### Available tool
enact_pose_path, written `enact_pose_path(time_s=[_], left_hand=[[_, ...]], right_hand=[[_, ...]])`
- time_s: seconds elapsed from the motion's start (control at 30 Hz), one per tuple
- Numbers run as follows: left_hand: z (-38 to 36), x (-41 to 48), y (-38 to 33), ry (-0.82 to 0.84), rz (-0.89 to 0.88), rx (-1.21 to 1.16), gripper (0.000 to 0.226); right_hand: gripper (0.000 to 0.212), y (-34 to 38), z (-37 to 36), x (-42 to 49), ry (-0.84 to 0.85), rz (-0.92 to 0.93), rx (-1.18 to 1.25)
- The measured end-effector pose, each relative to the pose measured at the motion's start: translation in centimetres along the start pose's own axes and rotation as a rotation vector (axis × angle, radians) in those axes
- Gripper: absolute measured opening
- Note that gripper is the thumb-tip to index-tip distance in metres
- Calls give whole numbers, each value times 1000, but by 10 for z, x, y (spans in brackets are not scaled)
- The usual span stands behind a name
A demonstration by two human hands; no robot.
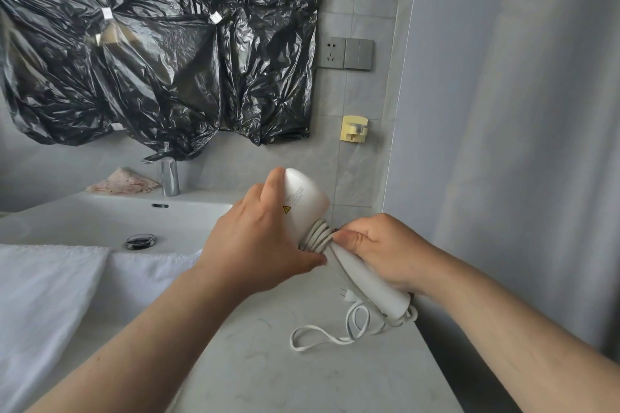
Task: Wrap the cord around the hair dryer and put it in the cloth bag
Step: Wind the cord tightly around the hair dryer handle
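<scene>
1. The white plastic hair dryer [303,204] is held above the grey stone-look desk [261,362], between the two hands.
2. The left hand [258,238] is curled round the dryer's barrel, with its thumb pointing toward the wound turns.
3. The right hand [379,251] is curled round the upper handle. Its thumb presses on the turns, just beside the left thumb.
4. The white flat flexible cord [317,236] sits in several tight turns where barrel meets handle, between the hands. A loose loop and the small two-pin plug [349,295] lie below the right hand, not yet wound.
5. Handling: the dryer is probably light and rigid, and its smooth shell may slip. Take hold at barrel and handle.
6. The cord looks pliable but springy. The turns will likely loosen unless a thumb pins them.
7. The cloth bag cannot be identified in view.
</scene>
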State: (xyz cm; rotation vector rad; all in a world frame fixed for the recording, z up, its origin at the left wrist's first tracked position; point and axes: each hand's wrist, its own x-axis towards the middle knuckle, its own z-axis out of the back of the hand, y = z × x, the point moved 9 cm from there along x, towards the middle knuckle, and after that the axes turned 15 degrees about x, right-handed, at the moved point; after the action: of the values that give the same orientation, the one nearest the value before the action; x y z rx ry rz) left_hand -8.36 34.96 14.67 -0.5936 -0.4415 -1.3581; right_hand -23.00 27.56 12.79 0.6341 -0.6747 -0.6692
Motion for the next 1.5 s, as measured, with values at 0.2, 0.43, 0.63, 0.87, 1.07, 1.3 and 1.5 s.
enact_pose_path(time_s=[0.2,0.43,0.63,0.87,1.07,1.3,1.5], left_hand=[[4,-3,5,-9,50,-178,134],[-13,2,24,69,163,-511,95],[-8,2,25,108,107,-763,64],[-1,-2,23,132,133,-973,61],[-6,-1,32,99,322,-1130,40],[3,-4,53,-193,503,-904,58],[26,-9,52,-327,450,-580,58]], right_hand=[[34,4,-1,-5,17,-5,109],[37,14,-1,-9,11,5,77],[26,17,4,-11,71,1,260],[25,9,1,-4,98,-4,564],[40,-8,-43,-13,-25,-58,859],[31,7,-57,-18,-150,-2,446],[32,26,-51,-18,-61,17,216]])
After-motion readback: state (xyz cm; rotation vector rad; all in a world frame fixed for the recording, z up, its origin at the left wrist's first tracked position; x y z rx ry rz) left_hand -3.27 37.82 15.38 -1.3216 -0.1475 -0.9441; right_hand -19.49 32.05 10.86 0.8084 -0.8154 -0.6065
